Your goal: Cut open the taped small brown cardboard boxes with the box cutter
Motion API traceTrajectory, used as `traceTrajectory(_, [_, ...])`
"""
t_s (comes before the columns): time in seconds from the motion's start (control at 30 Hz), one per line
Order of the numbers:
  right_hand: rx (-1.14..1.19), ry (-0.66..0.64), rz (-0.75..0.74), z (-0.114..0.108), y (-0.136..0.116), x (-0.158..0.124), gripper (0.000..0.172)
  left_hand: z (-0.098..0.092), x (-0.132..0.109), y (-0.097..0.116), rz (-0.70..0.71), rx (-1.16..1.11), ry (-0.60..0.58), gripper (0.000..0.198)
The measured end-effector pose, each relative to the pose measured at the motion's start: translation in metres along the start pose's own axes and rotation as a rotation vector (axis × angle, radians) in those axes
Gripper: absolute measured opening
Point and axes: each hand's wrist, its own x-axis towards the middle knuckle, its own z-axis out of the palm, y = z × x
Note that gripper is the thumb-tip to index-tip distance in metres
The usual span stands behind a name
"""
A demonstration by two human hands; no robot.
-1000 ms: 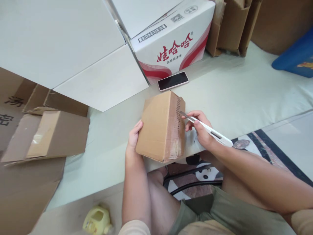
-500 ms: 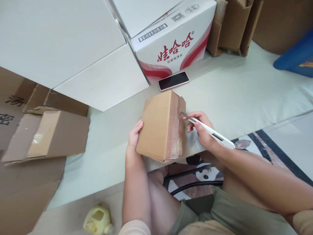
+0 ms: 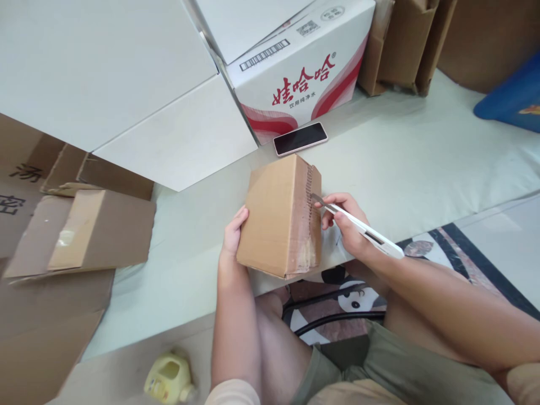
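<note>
A brown cardboard box stands near the front edge of the table, a taped seam with dark zigzag marks running down its right side. My left hand grips the box's left side, thumb on the near face and the other fingers mostly hidden behind it. A white utility knife lies in my right hand, fingers closed around it. Its metal blade is out, with the tip at the taped seam; whether it cuts in, I cannot tell.
Behind the box lies a phone before a white and red carton. White panels rise at the back left. Folded cardboard is at the left, a blue container at the far right, and a yellow jug below.
Hardly anything differs. The knife tip stays at the taped seam, its handle tilted very slightly, and both hands keep their hold.
</note>
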Motion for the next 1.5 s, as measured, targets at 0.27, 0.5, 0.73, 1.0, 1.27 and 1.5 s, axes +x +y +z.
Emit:
traceTrajectory(0.27, [-0.012, -0.016, -0.049, -0.0014, 0.0039, 0.0001, 0.044, 0.0003, 0.0, 0.0004, -0.019, -0.039, -0.011, 0.039])
traceTrajectory(0.5, [-0.022, -0.014, -0.038, -0.0006, 0.0022, -0.0004, 0.044, -0.0002, -0.0002, -0.0001, -0.02, -0.023, -0.02, 0.04])
traceTrajectory(0.73, [0.006, -0.04, -0.019, -0.0016, 0.003, -0.0001, 0.045, 0.001, 0.001, -0.0012, 0.003, -0.034, -0.032, 0.038])
traceTrajectory(1.0, [0.021, -0.055, 0.007, -0.0035, 0.0052, -0.0006, 0.044, 0.0007, -0.001, 0.0, -0.029, -0.032, -0.019, 0.038])
traceTrajectory(1.27, [0.017, -0.051, 0.023, -0.0039, 0.0065, -0.0001, 0.046, -0.0006, 0.0008, -0.0008, -0.009, -0.005, -0.022, 0.044])
traceTrajectory(1.5, [0.033, -0.054, 0.031, -0.0037, 0.0067, 0.0, 0.045, -0.0011, -0.0005, -0.0012, -0.028, -0.014, -0.018, 0.043])
